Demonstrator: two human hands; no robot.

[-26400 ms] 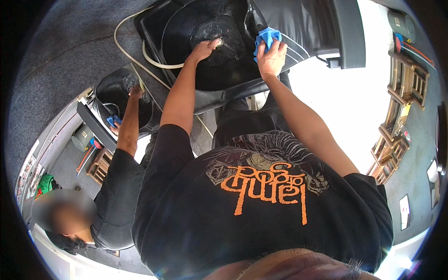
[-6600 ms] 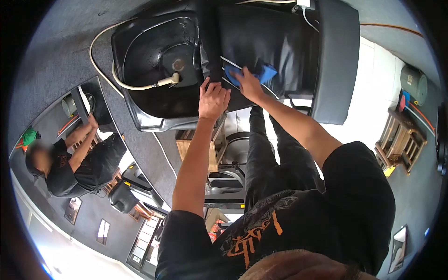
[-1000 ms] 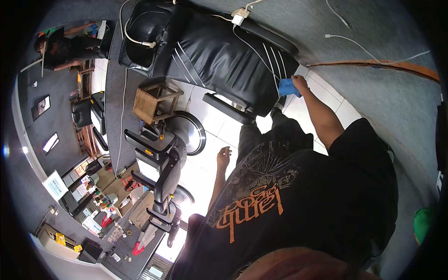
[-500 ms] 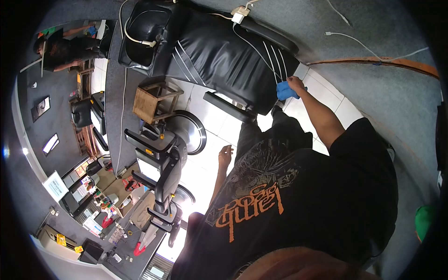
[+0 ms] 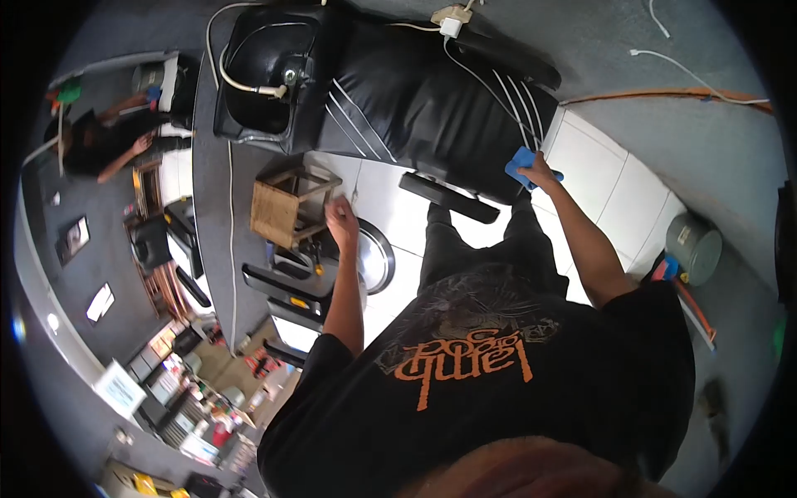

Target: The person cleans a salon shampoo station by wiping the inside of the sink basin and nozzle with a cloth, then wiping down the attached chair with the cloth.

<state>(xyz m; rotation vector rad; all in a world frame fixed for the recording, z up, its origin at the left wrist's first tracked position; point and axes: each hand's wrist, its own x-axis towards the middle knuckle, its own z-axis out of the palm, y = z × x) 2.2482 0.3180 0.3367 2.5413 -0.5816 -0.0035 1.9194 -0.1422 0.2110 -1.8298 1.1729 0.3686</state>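
Observation:
My right hand (image 5: 540,172) is closed on a blue cloth (image 5: 521,167) at the foot end of a black padded shampoo chair (image 5: 415,91). The cloth is bunched and touches the chair's edge near its white stripes. My left hand (image 5: 341,222) is raised out to the left, beside a small wooden stool (image 5: 276,210). Its fingers are curled, slightly smeared, and I see nothing in them. I cannot tell whether it touches the stool.
A black wash basin (image 5: 257,79) with a hose stands at the chair's head end. An armrest (image 5: 448,196) juts out in front of my legs. A styling chair (image 5: 290,286) is at left, under a large mirror (image 5: 108,216). A grey bucket (image 5: 696,249) stands at right. Cables (image 5: 697,76) hang on the wall.
My left hand has risen from low beside my leg, moving up and left toward the stool. My right hand still grips the blue cloth at the chair's end. The view has shifted.

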